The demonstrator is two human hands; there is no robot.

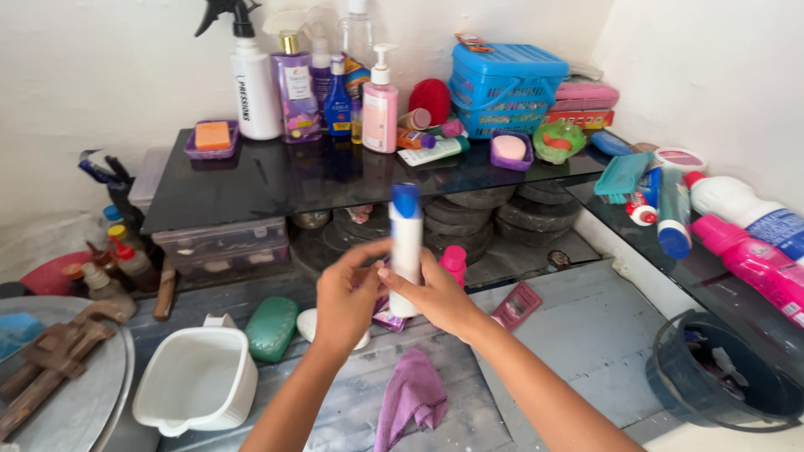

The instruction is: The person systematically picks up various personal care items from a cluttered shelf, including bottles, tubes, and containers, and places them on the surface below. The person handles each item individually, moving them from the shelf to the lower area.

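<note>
White plastic tube (406,251) with rounded blue cap stands upright, gripped by left hand (347,303) and right hand (435,295).

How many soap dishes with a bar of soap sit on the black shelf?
2. One purple soap dish holding an orange bar sits at the shelf's left end; another purple soap dish holding a pink bar sits toward the right, before the blue basket. Others may hide behind bottles.

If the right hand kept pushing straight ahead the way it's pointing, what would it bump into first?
The right hand points left, toward the left hand, so it would probably meet that first, around the white tube they hold.
</note>
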